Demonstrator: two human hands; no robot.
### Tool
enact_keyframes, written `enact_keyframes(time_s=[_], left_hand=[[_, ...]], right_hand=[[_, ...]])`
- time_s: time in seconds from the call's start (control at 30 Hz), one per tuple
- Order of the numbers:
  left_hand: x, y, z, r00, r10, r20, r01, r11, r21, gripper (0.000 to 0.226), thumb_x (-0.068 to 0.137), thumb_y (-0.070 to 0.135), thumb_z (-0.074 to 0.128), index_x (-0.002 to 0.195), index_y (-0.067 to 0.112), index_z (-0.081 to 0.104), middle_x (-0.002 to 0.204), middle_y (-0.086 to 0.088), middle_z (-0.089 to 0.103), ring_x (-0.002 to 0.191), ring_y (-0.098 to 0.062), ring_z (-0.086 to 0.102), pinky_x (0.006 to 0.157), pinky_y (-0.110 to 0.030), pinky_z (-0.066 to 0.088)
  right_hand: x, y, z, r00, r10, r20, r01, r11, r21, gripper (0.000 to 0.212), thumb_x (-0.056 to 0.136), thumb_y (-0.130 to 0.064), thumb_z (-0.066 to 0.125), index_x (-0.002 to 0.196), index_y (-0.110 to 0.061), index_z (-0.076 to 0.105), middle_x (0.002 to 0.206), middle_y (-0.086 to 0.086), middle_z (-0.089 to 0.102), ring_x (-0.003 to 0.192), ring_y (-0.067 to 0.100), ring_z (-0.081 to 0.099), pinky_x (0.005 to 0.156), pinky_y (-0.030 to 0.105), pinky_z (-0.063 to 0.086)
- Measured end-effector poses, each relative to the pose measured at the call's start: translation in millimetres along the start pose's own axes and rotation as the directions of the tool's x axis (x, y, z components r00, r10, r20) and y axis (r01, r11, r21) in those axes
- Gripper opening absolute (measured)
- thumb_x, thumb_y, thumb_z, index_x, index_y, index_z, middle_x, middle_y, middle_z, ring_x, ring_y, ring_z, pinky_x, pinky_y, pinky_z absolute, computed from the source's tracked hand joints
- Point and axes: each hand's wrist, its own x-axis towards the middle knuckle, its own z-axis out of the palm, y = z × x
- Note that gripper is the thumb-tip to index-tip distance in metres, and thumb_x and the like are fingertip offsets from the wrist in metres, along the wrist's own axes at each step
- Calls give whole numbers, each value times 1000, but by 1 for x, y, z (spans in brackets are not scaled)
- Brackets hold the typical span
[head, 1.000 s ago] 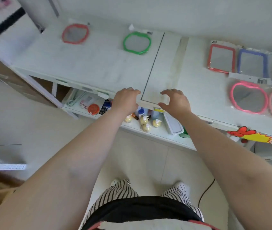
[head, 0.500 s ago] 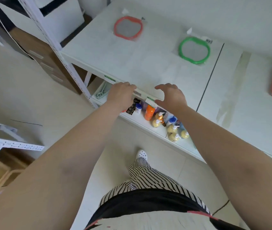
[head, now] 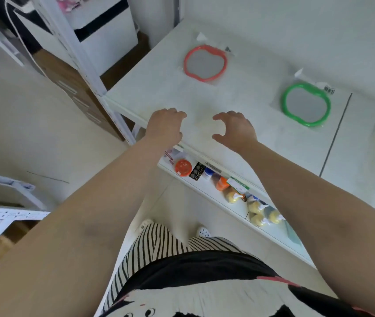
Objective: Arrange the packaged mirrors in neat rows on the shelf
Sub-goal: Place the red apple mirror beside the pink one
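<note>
Two packaged mirrors lie flat on the white shelf: a red-framed apple-shaped mirror at the back and a green-framed one to its right, each in clear plastic wrap. My left hand and my right hand hover side by side over the shelf's front edge, fingers curled and apart, holding nothing. Both hands are well short of the mirrors, with bare shelf between.
A lower shelf under the front edge holds an orange lid, bottles and yellow squeeze bottles. A white metal upright stands at the shelf's left corner, with cardboard boxes behind it. A dark seam splits the shelf at right.
The view has swung left and the red, blue and pink mirrors at right have left the frame. Both hands came off the front lip and moved forward over the shelf top.
</note>
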Motion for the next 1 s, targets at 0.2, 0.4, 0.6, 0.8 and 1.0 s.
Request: enact_keyframes(time_s=[0.2,0.4,0.6,0.8,1.0], left_hand=[[63,-32,-3,992,129,9,-129,992,3,55,84,18,57,138,19,45,125,-10,57,111,-31,56,90,-37,43],[113,-77,-12,933,361,5,-361,932,25,50,81,14,58,130,15,53,118,-12,60,105,-34,58,86,-37,45],[140,-120,-18,918,393,60,-394,919,5,48,81,14,59,129,13,53,122,-14,58,111,-35,56,90,-38,46],[164,-120,-19,920,385,73,-387,921,30,47,82,17,59,129,13,51,124,-14,56,114,-35,56,92,-39,45],[190,-118,-27,928,373,23,-373,924,78,45,82,17,58,125,10,53,120,-17,56,111,-38,56,89,-41,46]], right_hand=[[43,-20,8,995,95,-30,-94,995,22,53,83,-32,67,133,-27,51,130,3,55,123,23,47,100,35,39],[73,-55,20,949,300,-101,-294,953,71,53,82,-32,68,132,-26,52,129,4,55,122,24,48,99,35,40],[85,-89,26,880,447,-160,-428,893,144,53,81,-32,70,130,-24,54,128,6,56,122,26,48,98,36,41],[98,-91,23,853,497,-159,-478,867,141,53,82,-33,69,131,-24,53,130,6,55,123,26,48,100,37,41],[125,-75,9,860,483,-162,-468,875,123,55,82,-34,69,133,-25,51,129,5,55,123,26,47,100,36,40]])
